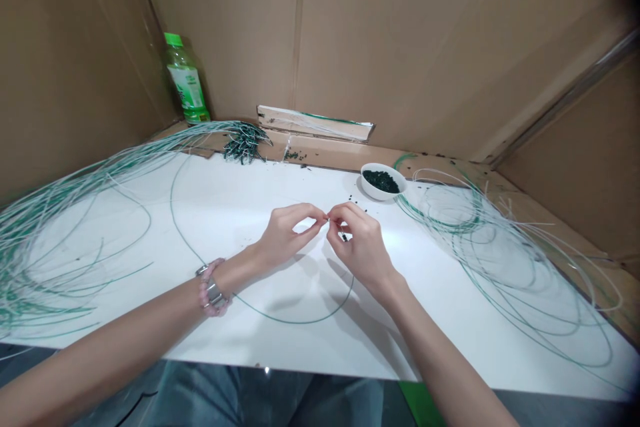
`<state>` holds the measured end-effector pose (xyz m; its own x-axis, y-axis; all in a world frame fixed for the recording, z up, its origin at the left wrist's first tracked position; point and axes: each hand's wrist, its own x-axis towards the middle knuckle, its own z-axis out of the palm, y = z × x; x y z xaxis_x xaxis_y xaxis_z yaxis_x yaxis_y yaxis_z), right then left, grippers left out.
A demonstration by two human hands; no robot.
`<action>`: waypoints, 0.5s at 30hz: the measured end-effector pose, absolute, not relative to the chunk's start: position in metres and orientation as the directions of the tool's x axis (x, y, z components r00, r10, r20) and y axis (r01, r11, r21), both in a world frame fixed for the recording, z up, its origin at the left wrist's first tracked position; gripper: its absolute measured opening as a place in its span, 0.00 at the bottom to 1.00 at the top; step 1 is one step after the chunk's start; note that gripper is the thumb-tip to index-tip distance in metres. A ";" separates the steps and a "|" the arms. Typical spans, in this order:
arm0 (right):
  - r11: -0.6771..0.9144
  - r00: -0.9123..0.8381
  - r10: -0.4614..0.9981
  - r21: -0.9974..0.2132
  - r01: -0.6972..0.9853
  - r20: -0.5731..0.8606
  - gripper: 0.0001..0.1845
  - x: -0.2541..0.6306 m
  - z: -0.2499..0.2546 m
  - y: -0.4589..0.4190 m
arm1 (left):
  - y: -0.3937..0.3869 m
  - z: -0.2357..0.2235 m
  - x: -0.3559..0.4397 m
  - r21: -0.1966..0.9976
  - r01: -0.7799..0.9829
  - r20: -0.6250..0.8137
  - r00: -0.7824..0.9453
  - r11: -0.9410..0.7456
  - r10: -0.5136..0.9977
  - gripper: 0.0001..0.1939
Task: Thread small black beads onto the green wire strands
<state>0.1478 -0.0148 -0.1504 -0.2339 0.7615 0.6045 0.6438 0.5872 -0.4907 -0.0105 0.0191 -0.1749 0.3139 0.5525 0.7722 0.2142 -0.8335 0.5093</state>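
Note:
My left hand (287, 233) and my right hand (357, 243) meet over the middle of the white table (240, 213), fingertips pinched together. Between them is the end of a thin green wire (280, 317), which loops down under my wrists and runs off to the left. My right hand also pinches a tiny dark piece, too small to name, at the wire's end. A watch and a bead bracelet (213, 290) sit on my left wrist. A small white bowl (383, 181) of dark green bits stands just beyond my right hand.
A large fan of green and white wires (45, 227) spreads over the left side, its capped ends bunched at the back. Loose coiled wires (505, 260) lie at the right. A green-capped bottle (186, 80) stands in the back left corner. Cardboard walls enclose the table.

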 end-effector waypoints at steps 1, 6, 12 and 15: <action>0.587 -0.235 0.762 -0.491 0.643 0.603 0.07 0.148 -0.151 -0.015 | 0.019 -0.175 -0.011 0.505 0.215 0.774 0.317 -0.836 0.549 0.04; 0.602 -0.251 0.756 -0.490 0.631 0.605 0.07 0.148 -0.152 -0.015 | 0.020 -0.176 -0.009 0.511 0.209 0.770 0.319 -0.834 0.552 0.04; 0.559 -0.160 0.791 -0.590 0.582 0.591 0.05 0.146 -0.147 -0.016 | 0.016 -0.174 -0.004 0.745 0.106 0.627 0.225 -0.658 0.746 0.02; 0.509 -0.077 0.823 -0.672 0.538 0.563 0.04 0.145 -0.145 -0.017 | 0.015 -0.173 -0.002 0.836 -0.008 0.541 0.181 -0.549 0.821 0.05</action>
<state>0.1452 -0.0174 -0.1446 -0.0769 0.8232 0.5625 0.5381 0.5093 -0.6717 -0.0017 0.0147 -0.1731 0.1812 0.8215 0.5407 -0.0081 -0.5485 0.8361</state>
